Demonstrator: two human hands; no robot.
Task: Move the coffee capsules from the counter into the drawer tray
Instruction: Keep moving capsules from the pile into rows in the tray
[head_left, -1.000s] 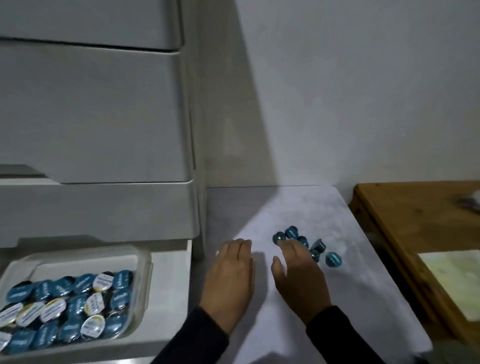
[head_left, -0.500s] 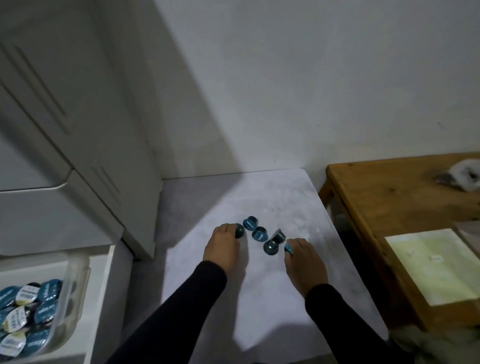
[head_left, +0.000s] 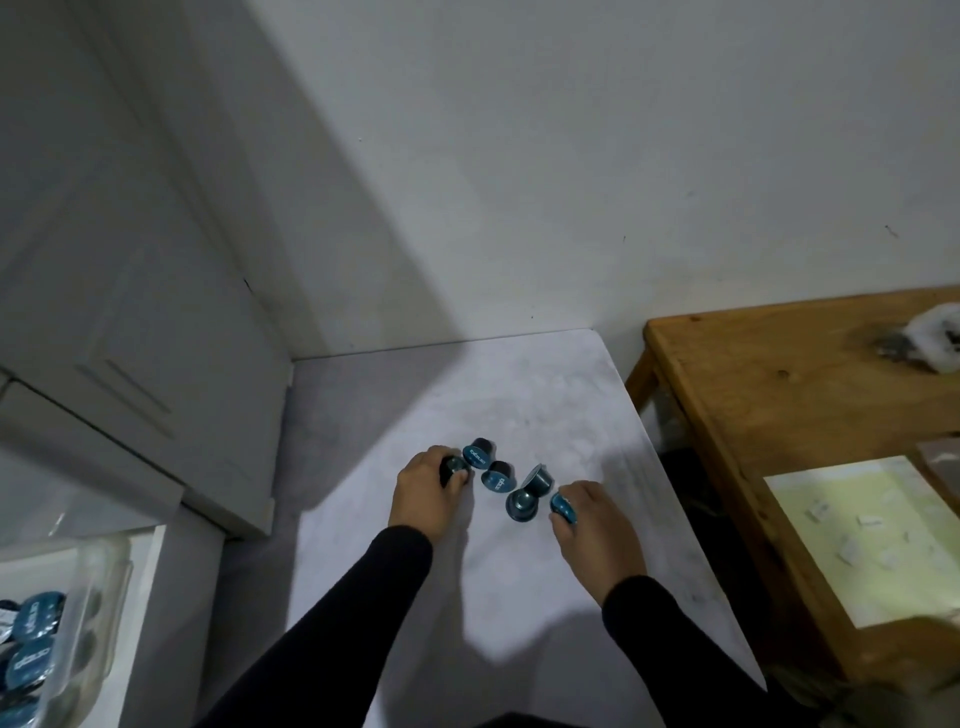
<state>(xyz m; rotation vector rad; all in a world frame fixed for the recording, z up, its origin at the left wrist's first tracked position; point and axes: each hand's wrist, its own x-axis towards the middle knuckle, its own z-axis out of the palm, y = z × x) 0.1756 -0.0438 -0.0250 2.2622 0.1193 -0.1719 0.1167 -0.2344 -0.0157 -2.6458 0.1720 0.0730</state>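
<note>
Several blue coffee capsules lie on the white marble counter (head_left: 519, 405). My left hand (head_left: 428, 493) grips one dark capsule (head_left: 453, 466) at the left of the group. My right hand (head_left: 592, 525) pinches a blue capsule (head_left: 564, 507) at the right end. Between my hands lie loose capsules: one at the back (head_left: 478, 453), one in the middle (head_left: 497, 476), and two touching each other (head_left: 530, 491). The clear plastic drawer tray (head_left: 98, 597) sits at the lower left edge, holding several blue capsules (head_left: 34, 639).
White cabinet fronts (head_left: 130, 312) rise to the left of the counter. A wooden table (head_left: 779, 395) stands to the right with a pale yellow sheet (head_left: 852, 535) and a crumpled white thing (head_left: 935, 332) on it. A white wall backs the counter.
The view swung right, away from the drawer tray. Both hands reached forward to the capsule group, and each hand has closed on a capsule.
</note>
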